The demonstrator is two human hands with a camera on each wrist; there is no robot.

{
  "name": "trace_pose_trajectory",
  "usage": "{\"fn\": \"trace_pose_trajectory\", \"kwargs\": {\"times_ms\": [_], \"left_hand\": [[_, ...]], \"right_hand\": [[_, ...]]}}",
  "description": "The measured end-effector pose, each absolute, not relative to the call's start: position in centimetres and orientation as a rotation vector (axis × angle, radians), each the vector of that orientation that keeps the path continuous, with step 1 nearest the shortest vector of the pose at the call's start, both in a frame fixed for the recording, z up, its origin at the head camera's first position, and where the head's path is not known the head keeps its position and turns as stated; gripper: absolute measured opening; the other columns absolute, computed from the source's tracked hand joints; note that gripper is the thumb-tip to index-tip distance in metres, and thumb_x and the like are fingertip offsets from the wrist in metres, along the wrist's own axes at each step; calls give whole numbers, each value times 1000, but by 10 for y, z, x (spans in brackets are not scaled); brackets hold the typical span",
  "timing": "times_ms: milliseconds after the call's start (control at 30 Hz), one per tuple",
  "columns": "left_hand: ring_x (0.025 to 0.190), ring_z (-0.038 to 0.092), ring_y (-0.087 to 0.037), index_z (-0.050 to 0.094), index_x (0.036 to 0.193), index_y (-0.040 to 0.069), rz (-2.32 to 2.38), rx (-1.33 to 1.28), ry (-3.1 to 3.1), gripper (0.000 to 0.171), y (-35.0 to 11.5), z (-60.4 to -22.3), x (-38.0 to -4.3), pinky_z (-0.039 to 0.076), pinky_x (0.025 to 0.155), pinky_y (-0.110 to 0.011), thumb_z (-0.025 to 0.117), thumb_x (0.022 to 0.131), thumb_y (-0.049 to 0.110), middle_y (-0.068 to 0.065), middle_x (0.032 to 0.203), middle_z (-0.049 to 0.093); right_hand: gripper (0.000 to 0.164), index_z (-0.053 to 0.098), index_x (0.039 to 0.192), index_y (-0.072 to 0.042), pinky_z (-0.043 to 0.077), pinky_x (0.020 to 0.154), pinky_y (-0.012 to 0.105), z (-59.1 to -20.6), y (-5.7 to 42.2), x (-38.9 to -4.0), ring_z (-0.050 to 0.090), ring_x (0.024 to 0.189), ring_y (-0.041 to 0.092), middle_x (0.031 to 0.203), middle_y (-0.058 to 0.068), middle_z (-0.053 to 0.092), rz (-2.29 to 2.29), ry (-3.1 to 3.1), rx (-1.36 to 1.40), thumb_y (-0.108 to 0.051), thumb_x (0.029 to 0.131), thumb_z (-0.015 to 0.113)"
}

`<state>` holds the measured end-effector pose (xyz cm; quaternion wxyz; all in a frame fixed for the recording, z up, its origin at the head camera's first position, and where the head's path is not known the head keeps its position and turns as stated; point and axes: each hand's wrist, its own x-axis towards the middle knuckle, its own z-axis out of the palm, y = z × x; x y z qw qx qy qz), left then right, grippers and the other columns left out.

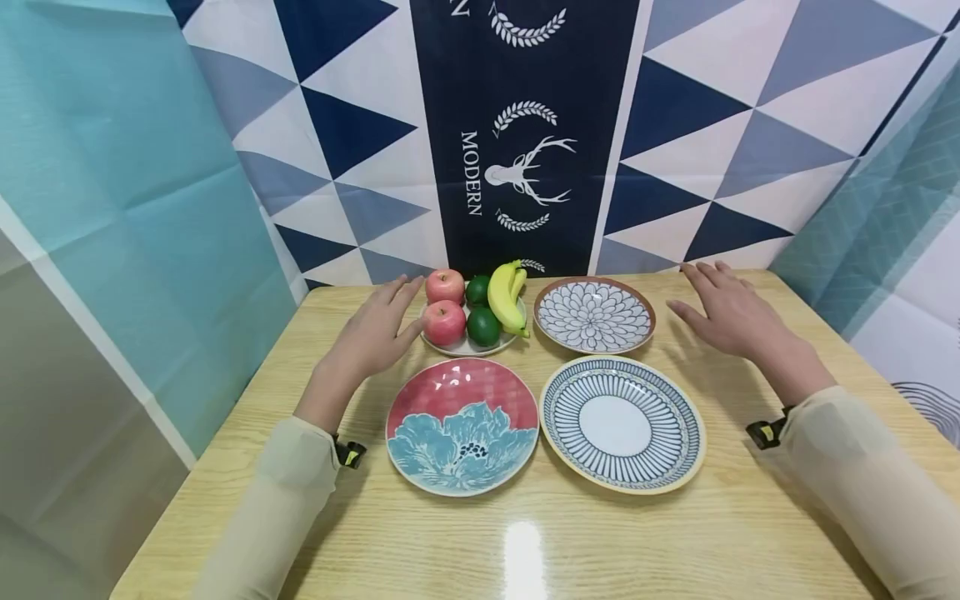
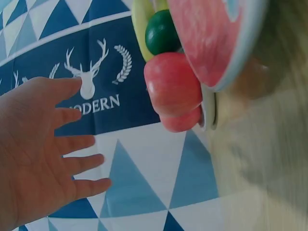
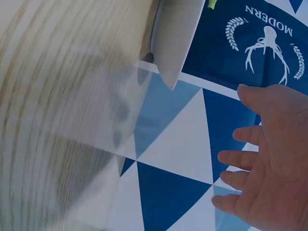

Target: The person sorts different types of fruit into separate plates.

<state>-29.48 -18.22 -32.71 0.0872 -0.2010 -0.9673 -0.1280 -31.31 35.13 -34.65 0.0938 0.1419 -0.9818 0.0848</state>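
My left hand (image 1: 375,331) hovers with spread fingers beside the fruit plate (image 1: 480,347) at the back left, its thumb close to the apples. Two red apples (image 1: 445,322), two dark green avocado-like fruits (image 1: 483,326) and yellow bananas (image 1: 507,297) lie on that plate. Over the table's right side, my right hand (image 1: 738,315) holds nothing, fingers extended. The brown-rimmed flower plate (image 1: 595,315) is the thing nearest it. In the left wrist view the left palm (image 2: 38,154) shows bare; the right palm (image 3: 274,163) does too in the right wrist view.
A red plate with a blue flower (image 1: 462,427) lies front left. Beside it sits a yellow-rimmed plate with blue stripes (image 1: 622,425). The wooden table (image 1: 420,542) ends against a patterned cloth (image 1: 525,167) at the back. Teal cloth (image 1: 150,208) hangs along the left.
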Motion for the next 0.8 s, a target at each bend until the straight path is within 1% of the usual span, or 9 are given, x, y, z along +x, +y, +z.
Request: {"fn": "trace_pose_trajectory", "kwargs": {"times_ms": [133, 267, 467, 533, 700, 800], "left_hand": [[155, 30, -42, 22, 170, 20, -391, -572, -2938, 79, -180, -330, -286, 38, 115, -65, 58, 106, 49, -20, 169, 30], [152, 35, -43, 25, 169, 17, -390, -537, -2971, 82, -179, -335, -280, 42, 111, -65, 62, 104, 50, -20, 167, 33], [145, 46, -43, 33, 165, 8, -526, -546, -3019, 76, -178, -351, -280, 45, 110, -61, 65, 104, 40, -24, 160, 42], [141, 50, -42, 35, 163, 6, -573, -533, -3052, 74, -178, -357, -280, 48, 109, -59, 64, 104, 40, -24, 157, 46], [126, 60, -38, 44, 154, -1, -644, -553, -3112, 64, -178, -366, -279, 53, 103, -54, 62, 106, 37, -24, 141, 57], [109, 64, -33, 51, 145, -3, -666, -632, -3119, 54, -178, -369, -279, 56, 94, -48, 65, 105, 31, -20, 123, 64]], "right_hand": [[78, 24, 162, 9, 15, 119, 73, -344, 351, -312, 13, 151, 62, 162, 42, 22, 255, -2903, 431, -48, 112, 43], [80, 22, 164, 7, 16, 119, 72, -342, 350, -312, 12, 152, 61, 162, 41, 22, 260, -2900, 438, -50, 112, 42], [79, 22, 164, 6, 17, 118, 73, -341, 347, -311, 13, 152, 61, 162, 41, 23, 256, -2896, 444, -50, 112, 44], [79, 23, 164, 6, 17, 118, 73, -342, 346, -310, 13, 152, 62, 162, 41, 23, 260, -2894, 452, -48, 112, 46], [78, 23, 164, 6, 17, 118, 73, -344, 344, -309, 13, 152, 62, 162, 41, 23, 260, -2891, 465, -46, 111, 49], [79, 22, 164, 6, 17, 118, 73, -345, 343, -308, 12, 152, 61, 162, 41, 23, 241, -2896, 462, -46, 111, 49]]}}
